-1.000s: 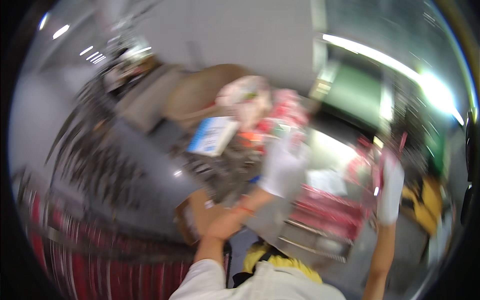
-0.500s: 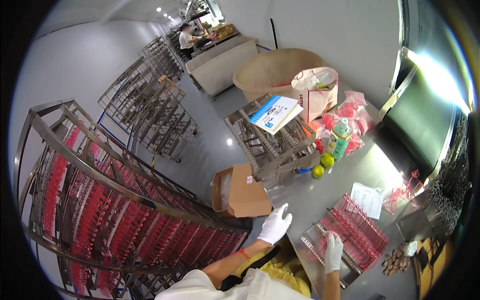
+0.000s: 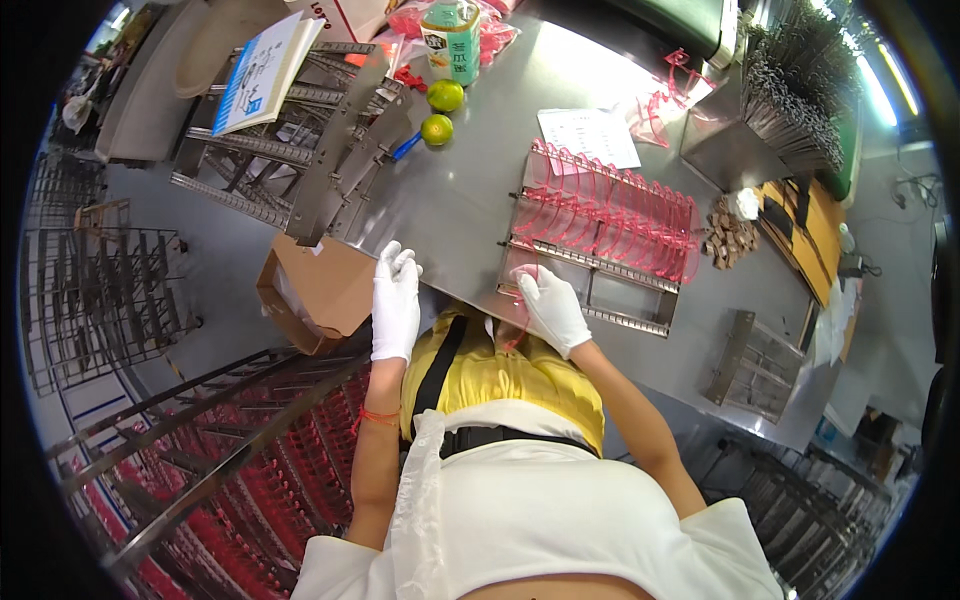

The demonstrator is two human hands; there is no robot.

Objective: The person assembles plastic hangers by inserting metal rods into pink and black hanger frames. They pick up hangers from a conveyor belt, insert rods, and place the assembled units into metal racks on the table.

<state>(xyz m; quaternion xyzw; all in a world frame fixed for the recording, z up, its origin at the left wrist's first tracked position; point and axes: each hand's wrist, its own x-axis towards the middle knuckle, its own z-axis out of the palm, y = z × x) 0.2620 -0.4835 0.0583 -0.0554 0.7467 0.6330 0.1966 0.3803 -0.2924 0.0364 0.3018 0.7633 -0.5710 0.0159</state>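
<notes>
My right hand (image 3: 552, 308), in a white glove, is closed in a pinch at the near left corner of a metal rack (image 3: 625, 318). A thin, see-through pink piece (image 3: 517, 312) hangs from its fingertips; its exact kind is unclear. Rows of looped pink plastic pieces (image 3: 610, 215) fill the far part of that rack, while its near bars hold few or none. My left hand (image 3: 397, 310), gloved too, is held up by the table's front edge, its fingers loosely bent and slightly apart. I see nothing in it.
Stacked metal racks (image 3: 300, 150) carry a notebook (image 3: 262, 75) at the table's left. Two green fruits (image 3: 437, 129), a bottle (image 3: 452, 45) and a paper sheet (image 3: 588, 138) lie beyond. A bundle of metal rods (image 3: 795, 95) stands right. Below left are a cardboard box (image 3: 325, 290) and rack cart (image 3: 240, 450).
My view has swung right and downward. My right hand has come off the rack's bars to its near left corner, with a pink piece now showing. The left hand stays apart from the rack.
</notes>
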